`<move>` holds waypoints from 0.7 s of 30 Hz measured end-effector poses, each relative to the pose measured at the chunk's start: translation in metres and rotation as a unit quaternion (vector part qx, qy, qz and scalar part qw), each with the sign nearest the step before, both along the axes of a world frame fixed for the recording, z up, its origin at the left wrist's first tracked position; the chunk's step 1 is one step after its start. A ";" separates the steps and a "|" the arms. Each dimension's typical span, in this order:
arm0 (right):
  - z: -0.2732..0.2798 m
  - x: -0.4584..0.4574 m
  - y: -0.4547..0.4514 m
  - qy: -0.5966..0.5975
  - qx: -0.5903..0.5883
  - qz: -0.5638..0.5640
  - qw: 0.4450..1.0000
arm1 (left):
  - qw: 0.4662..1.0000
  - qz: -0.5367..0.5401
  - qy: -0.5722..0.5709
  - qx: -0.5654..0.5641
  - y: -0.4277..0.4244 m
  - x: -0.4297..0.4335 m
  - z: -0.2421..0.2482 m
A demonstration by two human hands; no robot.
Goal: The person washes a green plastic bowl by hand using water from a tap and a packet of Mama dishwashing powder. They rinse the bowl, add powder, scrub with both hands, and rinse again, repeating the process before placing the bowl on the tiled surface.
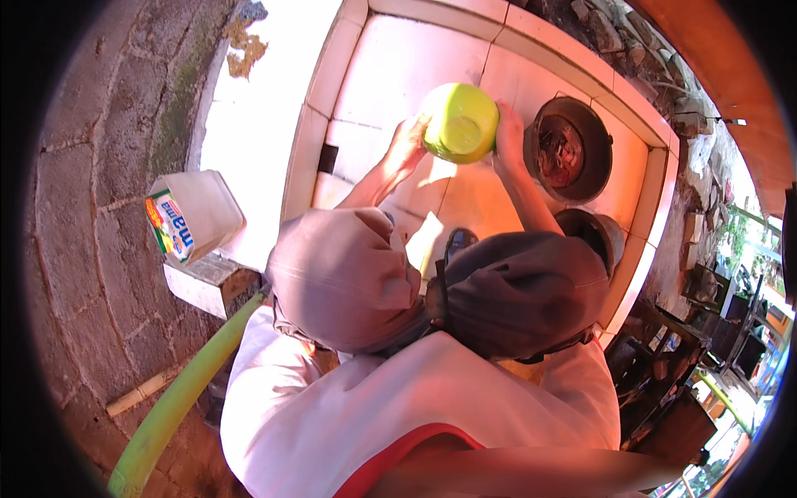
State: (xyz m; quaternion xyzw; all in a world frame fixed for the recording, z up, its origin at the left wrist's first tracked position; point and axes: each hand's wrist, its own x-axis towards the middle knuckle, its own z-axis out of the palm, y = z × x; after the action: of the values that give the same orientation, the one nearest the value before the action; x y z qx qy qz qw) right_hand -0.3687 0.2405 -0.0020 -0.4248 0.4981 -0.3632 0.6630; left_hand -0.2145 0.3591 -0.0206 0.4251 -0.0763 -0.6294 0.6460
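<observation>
A green plastic bowl [459, 124], its underside towards me, is held in front of my knees over a tiled basin floor. My left hand [410, 142] grips its left side, and my right hand [509, 132] grips its right side. Just right of my right hand stands a dark bucket [566, 149] with reddish contents that I cannot identify. A second, greyish bucket [607, 239] is partly hidden behind my right knee.
The basin's raised tiled rim [309, 134] runs around the floor. To the left, a white plastic tub [205, 215] sits by a block wall [68, 218]. A green bamboo pole [187, 386] slants at lower left. Stones and rubble [694, 187] lie past the right rim.
</observation>
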 end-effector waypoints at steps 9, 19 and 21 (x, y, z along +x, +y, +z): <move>0.085 0.056 -0.106 0.038 -0.213 0.265 0.940 | 0.964 0.016 -0.250 -0.085 -0.085 0.055 0.125; 0.203 0.127 -0.297 0.238 -0.585 0.011 0.775 | 0.565 -0.017 -0.804 -0.187 -0.203 0.121 0.147; 0.210 0.139 -0.311 0.256 -0.594 0.019 0.762 | 0.495 0.017 -0.830 -0.257 -0.213 0.126 0.137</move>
State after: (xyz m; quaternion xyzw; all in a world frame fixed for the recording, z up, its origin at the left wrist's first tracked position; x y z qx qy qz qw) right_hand -0.2297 -0.0709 0.2082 -0.8203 0.3254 -0.4513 0.1325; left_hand -0.0883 0.1461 0.1169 0.5684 -0.7281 0.0716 0.3764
